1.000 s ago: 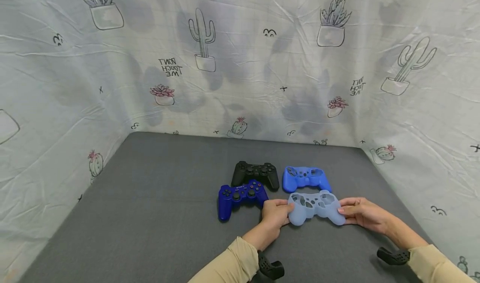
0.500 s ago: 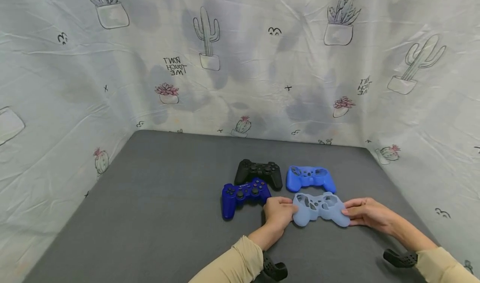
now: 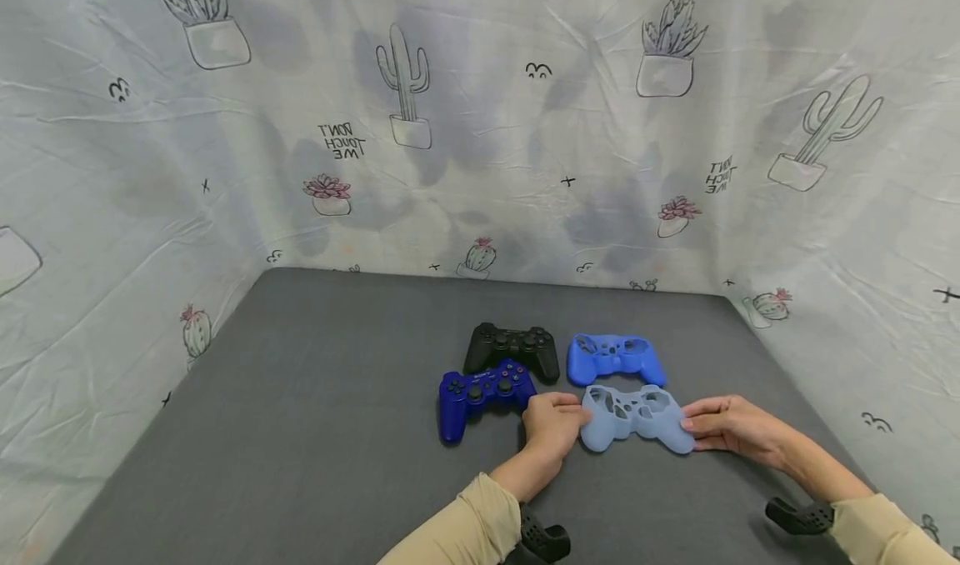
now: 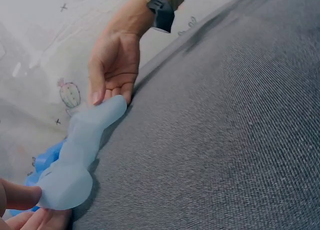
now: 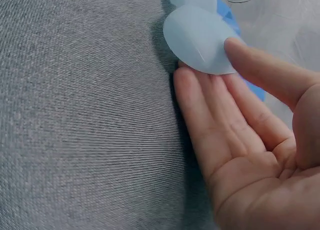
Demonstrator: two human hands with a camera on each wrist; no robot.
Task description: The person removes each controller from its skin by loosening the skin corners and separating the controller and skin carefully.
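A pale blue silicone controller cover [image 3: 636,419] lies on the grey table [image 3: 315,432] in front of me. My left hand [image 3: 573,419] pinches its left grip, thumb and fingers closed on the rounded end [image 4: 65,185]. My right hand [image 3: 693,427] holds the right grip lightly. In the right wrist view its thumb [image 5: 260,69] rests on top of the end and its straight fingers [image 5: 210,115] lie just under the edge. A dark blue controller [image 3: 483,390] sits left of my left hand.
A black controller [image 3: 513,348] and a brighter blue cover [image 3: 615,358] lie just behind. Cloth printed with cacti [image 3: 480,132] walls the table at the back and on both sides. Grey table surface stretches away to the left.
Both hands stay on the ends of the pale blue cover. Only the head view has shifted slightly.
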